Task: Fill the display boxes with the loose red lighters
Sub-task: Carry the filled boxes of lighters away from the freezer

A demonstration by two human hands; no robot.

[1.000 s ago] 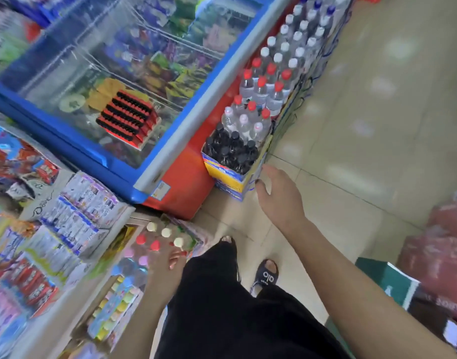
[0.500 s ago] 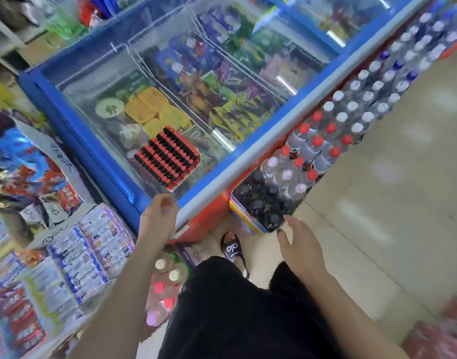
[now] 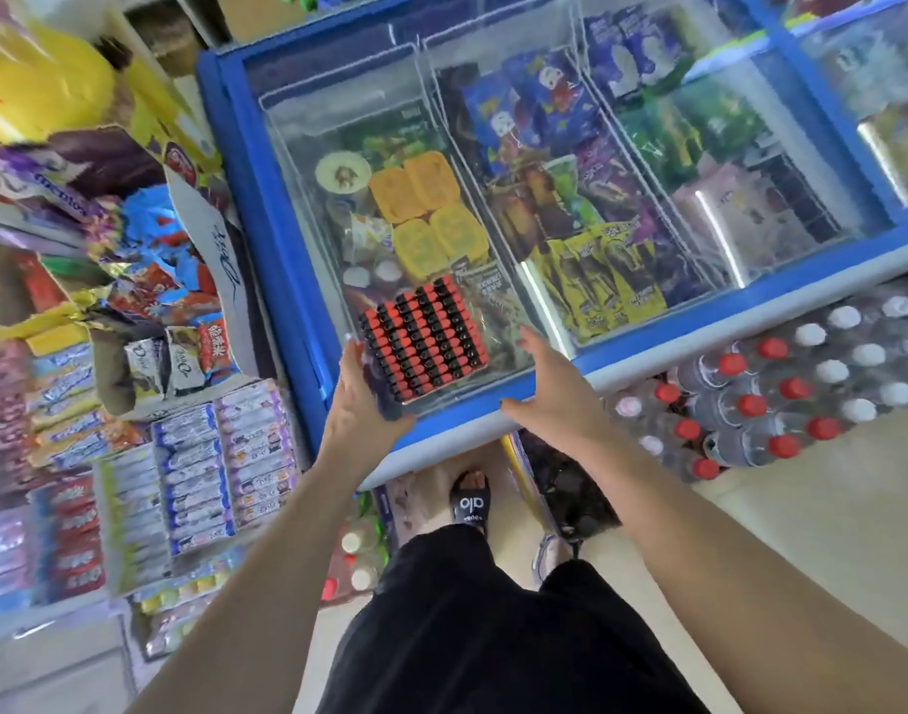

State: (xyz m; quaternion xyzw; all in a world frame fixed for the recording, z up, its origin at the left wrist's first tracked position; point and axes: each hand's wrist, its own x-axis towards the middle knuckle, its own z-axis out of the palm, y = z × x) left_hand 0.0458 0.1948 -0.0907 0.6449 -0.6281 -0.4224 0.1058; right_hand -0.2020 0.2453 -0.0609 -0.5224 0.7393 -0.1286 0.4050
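As the tray of red lighters rests on the freezer lid, the left hand and right hand flank it with fingers spread, seemingly holding nothing, probably to lift it.

My left hand: reaching forward, fingers straight | my right hand: reaching forward, fingers spread, relaxed

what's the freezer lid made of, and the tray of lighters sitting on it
Freezer lid: looks like clear glass, glossy, since the goods below show through and light streaks reflect off it; its blue frame seems to be plastic or painted metal. Lighter tray: the lighters look like red plastic with black tops; the box itself is too hidden to judge, possibly card under clear wrap.
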